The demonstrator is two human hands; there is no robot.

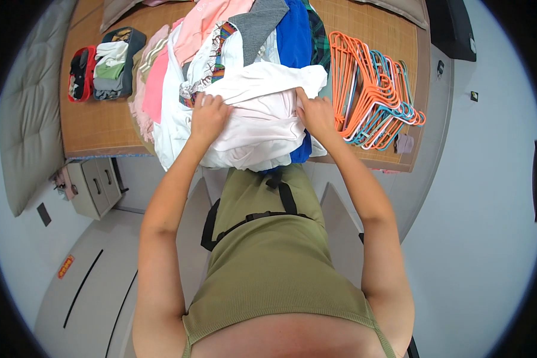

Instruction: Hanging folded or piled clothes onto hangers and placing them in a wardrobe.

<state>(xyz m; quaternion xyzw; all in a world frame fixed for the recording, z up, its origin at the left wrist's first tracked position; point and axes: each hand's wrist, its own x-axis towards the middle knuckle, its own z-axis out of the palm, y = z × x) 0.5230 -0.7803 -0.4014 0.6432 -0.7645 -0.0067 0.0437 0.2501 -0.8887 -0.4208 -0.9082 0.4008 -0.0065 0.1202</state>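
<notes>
A white garment (264, 83) lies bunched over pale pinkish-white cloth (262, 123) at the near side of a heap of clothes. My left hand (210, 116) grips the garment's left part, with the fingertips curled into the fabric. At the right part, my right hand (315, 112) pinches the same cloth between thumb and fingers. Behind them lie a salmon-pink garment (201, 31), a grey one (262, 27), a blue one (293, 40) and a dark plaid one (318, 40). Orange, blue and white hangers (362, 89) lie piled to the right of my right hand.
The heap rests on a bed with a woven mat (107, 129). A red basket (89, 74) and a dark grey fabric bin (136, 44) hold folded items at the left. A small mauve cloth (404, 143) lies near the right corner. A drawer cabinet (94, 185) stands at lower left.
</notes>
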